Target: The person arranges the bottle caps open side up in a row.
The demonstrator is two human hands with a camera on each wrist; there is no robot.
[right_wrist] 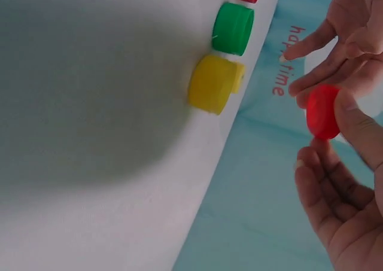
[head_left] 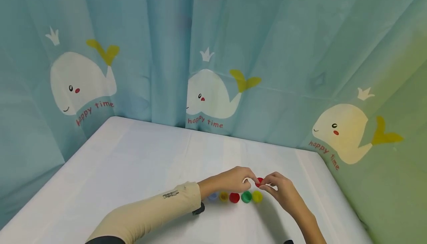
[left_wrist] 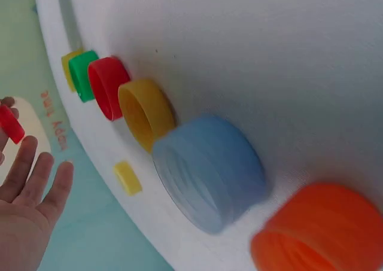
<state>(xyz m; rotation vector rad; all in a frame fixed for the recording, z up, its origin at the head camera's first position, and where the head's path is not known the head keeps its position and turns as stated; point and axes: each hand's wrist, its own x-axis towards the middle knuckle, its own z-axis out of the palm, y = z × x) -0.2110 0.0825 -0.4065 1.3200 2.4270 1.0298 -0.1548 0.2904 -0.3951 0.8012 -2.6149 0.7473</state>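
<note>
In the head view, a red bottle cap (head_left: 259, 181) is up between both hands, just beyond a row of coloured caps. My right hand (head_left: 282, 194) pinches it between thumb and fingertips, clearly seen in the right wrist view on the red cap (right_wrist: 323, 112). The left hand (head_left: 235, 179) reaches in from the other side, its index fingertip touching the cap. Its other fingers (left_wrist: 25, 169) are spread loosely in the left wrist view, where its thumb is out of frame. Nearest below are a green cap (head_left: 246, 196) and a yellow cap (head_left: 257, 196).
The row continues leftward with a red cap (head_left: 234, 198), an amber cap (head_left: 224, 196), a blue cap (left_wrist: 209, 172) and an orange cap (left_wrist: 323, 229). Behind the row lies a small yellow piece (left_wrist: 127, 178). A whale-print curtain (head_left: 166, 51) borders the white table (head_left: 150, 155).
</note>
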